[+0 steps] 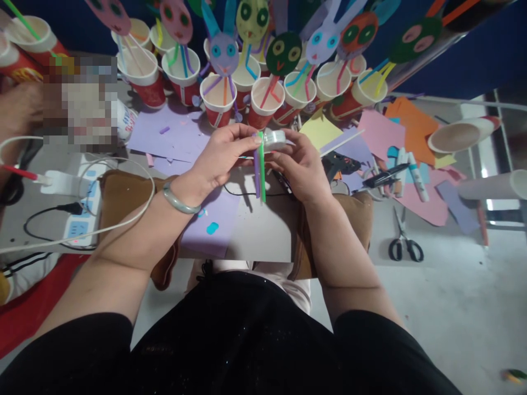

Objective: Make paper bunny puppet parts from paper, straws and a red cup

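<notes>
My left hand [228, 151] pinches a green straw [262, 175] and a purple straw [257, 178] side by side, thumb on top, both hanging down over the table's middle. From the other side, my right hand [302, 164] grips a roll of clear tape [275, 140] right against the straws. My right fingertips partly cover the roll, and whether a strip of tape is stuck to the straws I cannot tell. Under my left wrist lies a purple paper sheet [222, 219] with small blue scraps.
Several paper cups [218, 104] holding straws and paper faces line the back. Scissors [403, 241], markers [418, 178], a black glue gun [340, 164] and coloured paper [379, 131] lie at right. At left are a power strip [84, 203] with cables and another person's hand [27, 115].
</notes>
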Demonstrator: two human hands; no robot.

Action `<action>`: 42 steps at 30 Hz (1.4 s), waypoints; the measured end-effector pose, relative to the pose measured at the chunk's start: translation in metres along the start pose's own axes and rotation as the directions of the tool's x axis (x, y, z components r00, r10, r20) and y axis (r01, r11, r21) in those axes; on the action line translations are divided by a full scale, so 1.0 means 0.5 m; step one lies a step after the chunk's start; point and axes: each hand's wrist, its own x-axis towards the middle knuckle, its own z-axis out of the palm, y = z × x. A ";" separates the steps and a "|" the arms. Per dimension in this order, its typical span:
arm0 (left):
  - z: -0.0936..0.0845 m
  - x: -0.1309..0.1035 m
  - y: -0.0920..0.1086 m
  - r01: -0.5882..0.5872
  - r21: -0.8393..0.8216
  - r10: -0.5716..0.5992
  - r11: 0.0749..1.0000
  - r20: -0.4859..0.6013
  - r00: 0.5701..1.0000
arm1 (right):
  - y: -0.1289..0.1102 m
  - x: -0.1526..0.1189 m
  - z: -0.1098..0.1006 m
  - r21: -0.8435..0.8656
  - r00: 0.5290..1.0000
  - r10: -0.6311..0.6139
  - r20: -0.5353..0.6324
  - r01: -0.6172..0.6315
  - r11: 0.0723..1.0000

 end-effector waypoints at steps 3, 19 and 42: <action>0.001 -0.001 0.007 -0.018 0.004 0.018 1.000 -0.012 1.000 | -0.002 -0.002 0.003 0.021 0.999 0.041 -0.004 -0.041 0.999; 0.004 -0.013 0.023 -0.003 0.041 0.002 0.999 0.018 1.000 | -0.081 -0.015 0.021 0.058 0.984 0.131 0.123 -0.139 0.989; 0.018 -0.016 -0.001 -0.043 0.037 0.042 0.998 0.020 0.999 | -0.065 -0.011 0.036 0.038 0.991 0.073 0.113 -0.078 0.996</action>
